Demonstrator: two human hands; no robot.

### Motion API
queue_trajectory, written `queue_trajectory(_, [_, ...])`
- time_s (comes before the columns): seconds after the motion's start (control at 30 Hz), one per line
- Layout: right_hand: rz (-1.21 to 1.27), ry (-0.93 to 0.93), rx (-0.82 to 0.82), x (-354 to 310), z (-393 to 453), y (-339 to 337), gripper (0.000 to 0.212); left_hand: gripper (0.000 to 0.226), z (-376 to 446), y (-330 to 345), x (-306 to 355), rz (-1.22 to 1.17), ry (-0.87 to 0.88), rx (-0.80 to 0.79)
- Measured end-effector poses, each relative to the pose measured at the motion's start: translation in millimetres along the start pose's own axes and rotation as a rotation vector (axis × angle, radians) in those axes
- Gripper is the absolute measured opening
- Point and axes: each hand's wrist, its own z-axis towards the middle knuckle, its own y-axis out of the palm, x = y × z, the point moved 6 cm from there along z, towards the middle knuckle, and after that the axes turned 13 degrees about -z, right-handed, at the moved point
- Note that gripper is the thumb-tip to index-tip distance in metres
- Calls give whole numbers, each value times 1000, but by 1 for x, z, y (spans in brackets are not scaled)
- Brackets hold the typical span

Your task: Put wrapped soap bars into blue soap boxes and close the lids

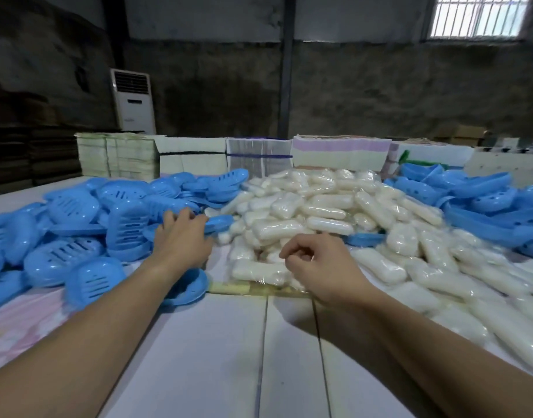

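Soap boxes [75, 224] in blue plastic lie heaped along the left side of the white table [223, 357], many showing their slotted faces. Just right of that heap the left hand [180, 239] reaches forward, its fingers resting on a blue box part at the heap's edge; whether they curl round it I cannot tell, as the back of the hand hides them. Another blue box [188, 286] sits under the left wrist, near the table's middle. Wrapped soap bars [313, 206] form a big white mound in the centre and spill down the right side. The right hand [322, 267] hovers over the mound's near edge with fingers loosely curled, holding nothing. More blue boxes [482, 200] pile up at far right. Stacked flat cartons [259, 155] line the table's far edge.
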Motion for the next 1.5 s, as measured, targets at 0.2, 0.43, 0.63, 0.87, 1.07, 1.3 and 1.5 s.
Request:
queue_trajectory(0.2, [56,6,24,0,1,-2,24,16,-2,-6,-1,-30,43,117])
queue_trajectory(0.43, [132,48,185,6,-1,-27,19,10,-31,-34,37,-603,270,138])
queue_trajectory(0.63, [231,203,392,27,2,-61,25,26,-88,-30,97,-679,556,-406])
queue_trajectory(0.87, [-61,160,180,23,15,-38,20,20,-112,-16,114,-643,690,-662])
queue_trajectory(1.07, [-587,128,-132,16,64,-8,61,54,-96,-18,94,-527,594,-565])
queue_trajectory(1.3, [-684,96,-288,22,90,8,72,68,-86,-9,80,-359,494,-580])
queue_trajectory(1.5, [-724,-11,-214,20,71,-12,48,71,-87,-4,82,-359,449,-579])
